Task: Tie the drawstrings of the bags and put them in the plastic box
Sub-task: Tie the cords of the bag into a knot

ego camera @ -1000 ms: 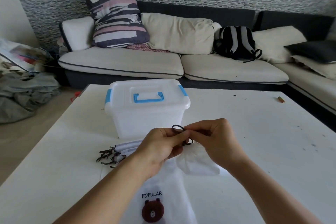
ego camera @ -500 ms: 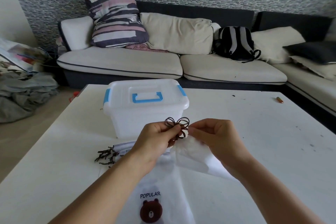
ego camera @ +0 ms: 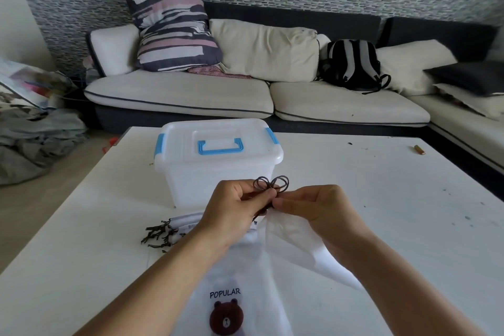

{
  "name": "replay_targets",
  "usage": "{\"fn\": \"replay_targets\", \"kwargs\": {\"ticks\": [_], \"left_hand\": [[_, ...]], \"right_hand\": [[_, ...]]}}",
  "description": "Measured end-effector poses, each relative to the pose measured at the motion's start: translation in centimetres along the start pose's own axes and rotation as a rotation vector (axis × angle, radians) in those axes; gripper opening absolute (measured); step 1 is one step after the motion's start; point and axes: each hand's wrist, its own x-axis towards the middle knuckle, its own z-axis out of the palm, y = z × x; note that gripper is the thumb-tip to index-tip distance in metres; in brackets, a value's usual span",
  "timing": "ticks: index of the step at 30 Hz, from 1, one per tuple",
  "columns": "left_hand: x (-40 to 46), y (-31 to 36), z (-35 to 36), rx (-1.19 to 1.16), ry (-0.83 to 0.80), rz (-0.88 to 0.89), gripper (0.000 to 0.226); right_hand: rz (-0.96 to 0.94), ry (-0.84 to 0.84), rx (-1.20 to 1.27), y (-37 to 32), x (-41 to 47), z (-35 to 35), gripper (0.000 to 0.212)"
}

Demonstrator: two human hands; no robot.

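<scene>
We see only our two forearms and hands, both bare. No sleeve edge shows on either arm, so whatever we wear above lies outside the view. Our left hand (ego camera: 234,215) carries nothing on its wrist or on the fingers that show. Our right hand (ego camera: 316,209) is bare in the same way. The fingernails we can make out are short and unpainted, though they are small and slightly blurred. Both forearms run smooth and unmarked from the lower edge of the view up to the wrists, which sit nearer us than the plastic box (ego camera: 218,163), just on its near side.
</scene>
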Motion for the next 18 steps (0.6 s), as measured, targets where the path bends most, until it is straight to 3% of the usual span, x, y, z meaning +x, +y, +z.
{"fn": "replay_targets", "kwargs": {"ticks": [8, 13, 18], "left_hand": [[0.3, 0.0, -0.1, 0.154, -0.009, 0.059, 0.008], [0.4, 0.0, -0.3, 0.146, -0.023, 0.114, 0.010], [0.4, -0.1, 0.0, 0.118, -0.056, 0.133, 0.015]], "right_hand": [[-0.020, 0.030, -0.114, -0.2, 0.2, -0.8, 0.015], [0.031, -0.139, -0.007, -0.3, 0.4, -1.6, 0.016], [-0.033, -0.034, -0.040, 0.2, 0.7, -1.2, 0.017]]}}
